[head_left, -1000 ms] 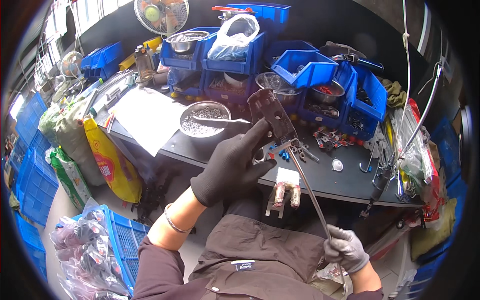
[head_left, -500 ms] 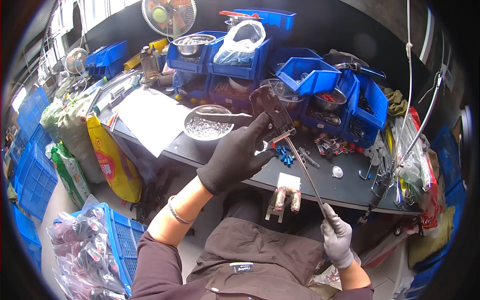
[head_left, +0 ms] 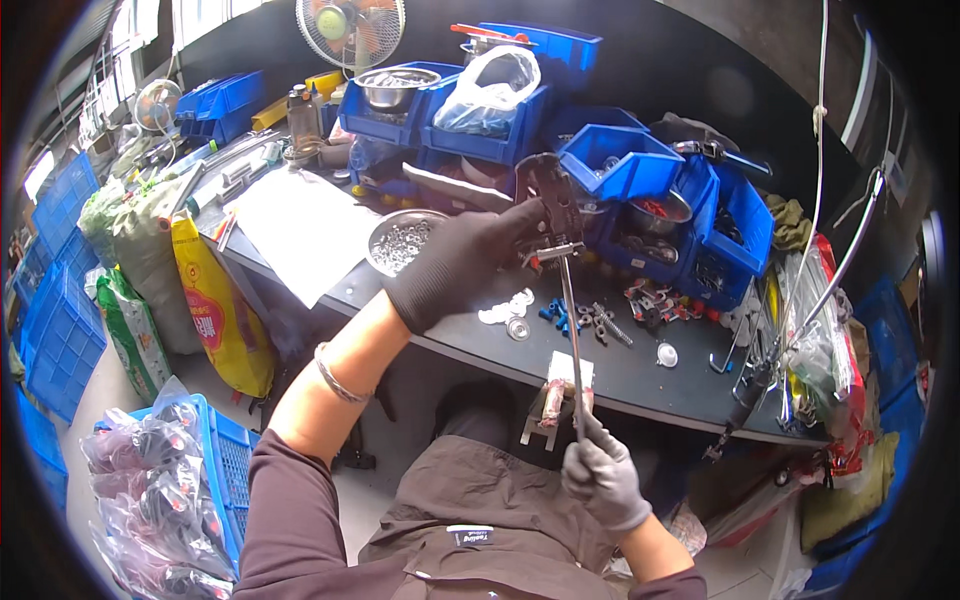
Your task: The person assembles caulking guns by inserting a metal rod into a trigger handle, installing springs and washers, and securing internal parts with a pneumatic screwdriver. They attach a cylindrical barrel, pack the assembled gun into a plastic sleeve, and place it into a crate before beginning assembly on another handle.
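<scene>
Left hand (head_left: 455, 258) grips black part (head_left: 548, 190); right hand (head_left: 605, 480) clasps metal rod (head_left: 571, 335); uneven hold could twist it loose.

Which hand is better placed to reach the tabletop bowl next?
Probably the left hand: it is nearer the bowl, though holding the black part. The right hand, farther off, grips the rod.

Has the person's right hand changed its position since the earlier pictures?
Yes. The right hand has moved to the left, closer to the white block at the table's front edge.
</scene>
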{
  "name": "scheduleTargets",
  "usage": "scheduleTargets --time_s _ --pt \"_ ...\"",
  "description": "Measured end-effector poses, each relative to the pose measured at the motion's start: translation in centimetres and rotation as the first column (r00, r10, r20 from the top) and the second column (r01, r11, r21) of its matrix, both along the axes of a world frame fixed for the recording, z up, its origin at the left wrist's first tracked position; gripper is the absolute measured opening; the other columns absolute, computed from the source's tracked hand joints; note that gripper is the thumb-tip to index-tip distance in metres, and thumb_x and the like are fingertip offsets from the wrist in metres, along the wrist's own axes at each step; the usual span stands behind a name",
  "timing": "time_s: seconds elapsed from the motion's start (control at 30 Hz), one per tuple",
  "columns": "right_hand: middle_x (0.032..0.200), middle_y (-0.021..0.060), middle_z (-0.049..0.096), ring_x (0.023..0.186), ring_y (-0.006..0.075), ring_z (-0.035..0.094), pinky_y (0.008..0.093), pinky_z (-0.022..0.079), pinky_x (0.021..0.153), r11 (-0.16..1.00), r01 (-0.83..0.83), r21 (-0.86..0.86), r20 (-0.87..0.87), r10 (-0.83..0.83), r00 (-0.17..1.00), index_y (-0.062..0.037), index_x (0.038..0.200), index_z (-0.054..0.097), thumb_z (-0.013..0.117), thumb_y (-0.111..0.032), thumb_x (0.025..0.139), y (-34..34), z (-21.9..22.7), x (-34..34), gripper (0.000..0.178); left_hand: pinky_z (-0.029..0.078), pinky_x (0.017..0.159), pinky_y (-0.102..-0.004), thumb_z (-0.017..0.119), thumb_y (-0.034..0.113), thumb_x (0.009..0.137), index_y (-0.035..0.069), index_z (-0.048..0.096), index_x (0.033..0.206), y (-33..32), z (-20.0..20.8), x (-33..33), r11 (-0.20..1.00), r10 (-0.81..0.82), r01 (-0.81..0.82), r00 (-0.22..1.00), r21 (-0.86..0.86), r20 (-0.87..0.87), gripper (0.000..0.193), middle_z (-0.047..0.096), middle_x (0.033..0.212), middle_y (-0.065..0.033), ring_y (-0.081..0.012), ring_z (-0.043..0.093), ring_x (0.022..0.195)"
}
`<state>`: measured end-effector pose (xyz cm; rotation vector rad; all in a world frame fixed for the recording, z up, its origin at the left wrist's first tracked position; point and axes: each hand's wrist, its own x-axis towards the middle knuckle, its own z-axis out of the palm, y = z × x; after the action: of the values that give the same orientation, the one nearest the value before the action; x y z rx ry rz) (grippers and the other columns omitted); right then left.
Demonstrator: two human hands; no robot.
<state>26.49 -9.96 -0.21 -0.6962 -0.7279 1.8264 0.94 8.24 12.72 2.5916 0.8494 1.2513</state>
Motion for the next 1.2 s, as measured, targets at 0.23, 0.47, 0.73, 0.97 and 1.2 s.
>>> scheduleTargets --time_s 0.23,0.47,0.73,0.97,1.2 --pt "0.078 0.0016 0.058 0.058 0.0056 0.046 0.0195 0.039 0.051 0.961 0.204 0.184 0.130 -0.230 0.964 -0.0121 0.145 0.048 0.049 -0.006 0.102 1.2 -3.0 -5.2 0.043 0.050 0.066 -0.0377 0.074 0.015 0.079 0.015 0.051 0.139 1.3 1.2 -0.7 1.000 -0.006 0.006 0.987 0.000 -0.161 0.065 0.067 0.087 -0.0160 -0.0327 0.067 0.074" --pt "0.121 0.0098 0.051 0.102 0.0138 0.053 0.0284 0.046 0.089 0.644 0.491 0.587 0.022 -0.619 0.785 0.0025 0.133 0.049 0.058 -0.011 0.096 10.5 6.9 -4.1 0.040 0.045 0.058 -0.0399 0.075 0.012 0.070 0.014 0.052 0.141 -0.9 0.5 1.3 0.997 0.036 -0.022 0.981 0.077 -0.193 0.074 0.058 0.067 -0.0108 -0.0291 0.060 0.061" --pt "0.108 0.0045 0.066 0.094 0.0057 0.061 0.0217 0.050 0.084 0.675 0.432 0.599 -0.101 -0.471 0.876 0.0019 0.121 0.059 0.055 -0.017 0.101 13.8 12.1 -4.7 0.028 0.046 0.056 -0.0391 0.075 0.012 0.071 0.016 0.048 0.143 -2.8 2.6 3.3 0.987 0.021 0.011 0.980 0.158 -0.200 0.077 0.058 0.067 -0.0079 -0.0271 0.061 0.061" --pt "0.086 0.0025 0.067 0.074 0.0031 0.060 0.0194 0.050 0.069 0.668 0.490 0.559 -0.167 -0.488 0.856 -0.0036 0.090 0.062 0.058 -0.014 0.100 13.9 12.4 -4.3 0.015 0.049 0.058 -0.0415 0.072 0.013 0.077 0.016 0.041 0.146 -3.5 3.9 4.3 0.996 0.017 0.007 0.959 0.083 -0.283 0.076 0.063 0.073 -0.0096 -0.0297 0.064 0.065" --pt "0.086 0.0004 0.066 0.074 0.0025 0.059 0.0203 0.051 0.070 0.687 0.491 0.535 -0.110 -0.519 0.847 -0.0021 0.092 0.062 0.057 -0.015 0.101 13.8 11.6 -4.4 0.016 0.050 0.057 -0.0436 0.069 0.014 0.079 0.013 0.042 0.145 -3.8 2.2 4.6 0.990 0.064 -0.030 0.965 0.136 -0.254 0.072 0.060 0.071 -0.0125 -0.0314 0.064 0.065"
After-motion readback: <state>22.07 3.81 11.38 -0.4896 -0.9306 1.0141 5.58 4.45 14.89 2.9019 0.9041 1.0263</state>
